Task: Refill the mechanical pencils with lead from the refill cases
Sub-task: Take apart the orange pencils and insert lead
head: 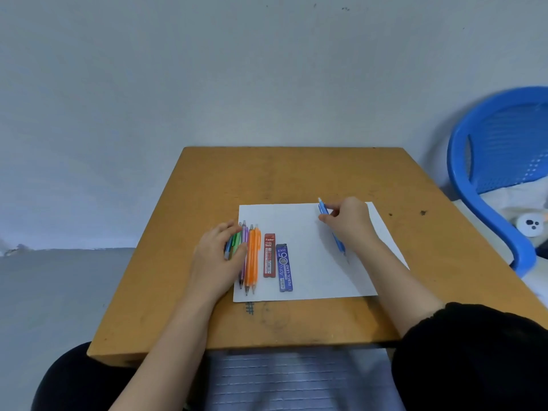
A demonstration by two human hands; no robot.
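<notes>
A white sheet of paper (299, 221) lies on a wooden table (296, 173). On its left side lies a row of several mechanical pencils: green (235, 241), purple (244, 232) and two orange ones (252, 256). My left hand (215, 262) rests over the leftmost pencils, fingers curled around a green and a blue one. Right of the row lie a red lead refill case (269, 256) and a blue one (284, 268). My right hand (350, 222) holds a blue mechanical pencil (323, 209) above the paper's right half, tip toward me.
A blue plastic chair (489, 161) stands right of the table with cloth and a small white object (531, 223) on its seat. A grey wall is close behind the table. My lap is below the table's near edge.
</notes>
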